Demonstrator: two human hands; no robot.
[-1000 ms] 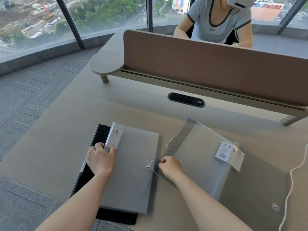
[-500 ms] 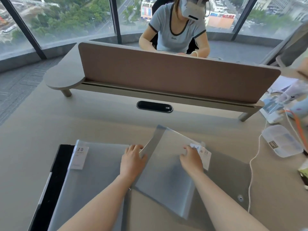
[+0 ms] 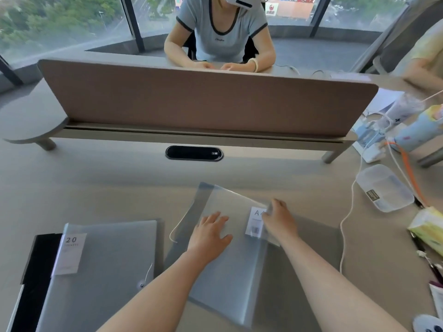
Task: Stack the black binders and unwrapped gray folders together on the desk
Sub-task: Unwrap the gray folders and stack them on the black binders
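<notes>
Matt, smooth beige laminate desk top. Frosted, translucent gray plastic folder inside a glossy clear film wrapper, with a white paper barcode label. Second frosted gray plastic folder bearing a white paper "20" label, lying on a black binder with a matt cover. Brown divider panel with a matt, felt-like face. Translucent plastic lidded box, lightly glossy.

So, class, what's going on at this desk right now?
A person has both hands on a wrapped gray folder: the left hand lies flat on it, and the right hand pinches the wrapping at its white label. To the left, another gray folder already lies on a black binder.
</notes>
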